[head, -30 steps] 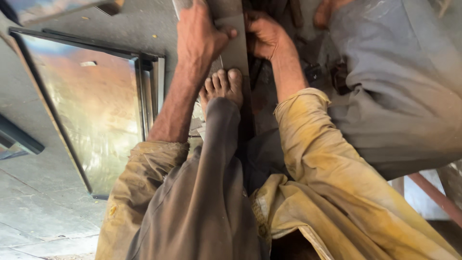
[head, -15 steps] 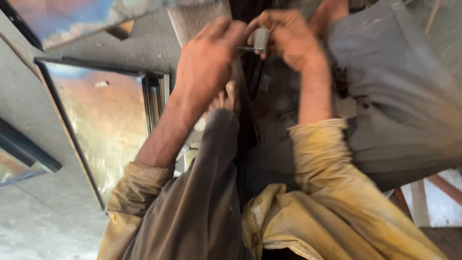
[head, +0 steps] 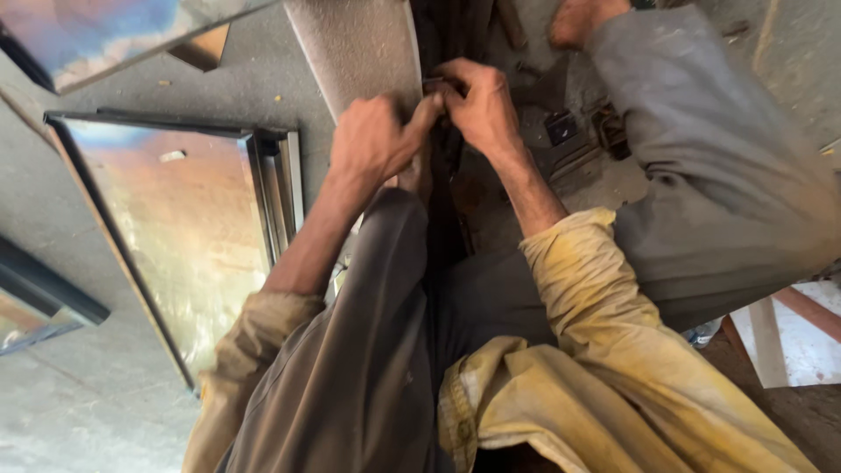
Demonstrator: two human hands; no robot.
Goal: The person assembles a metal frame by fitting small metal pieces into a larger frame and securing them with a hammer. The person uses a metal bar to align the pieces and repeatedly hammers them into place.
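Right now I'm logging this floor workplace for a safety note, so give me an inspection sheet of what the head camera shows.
Surface: grey concrete floor, dusty.
Job's things: grey flat strip running away from the person; a small dark part is pinched at its edge.
Clutter: metal-framed shiny panel lying at left; small dark metal bits at right.
Fingers: left hand and right hand meet at the small part; both curled, exact grip unclear.
Cables: nothing seen.
Surroundings: another person's bare foot and grey trouser leg at upper right.
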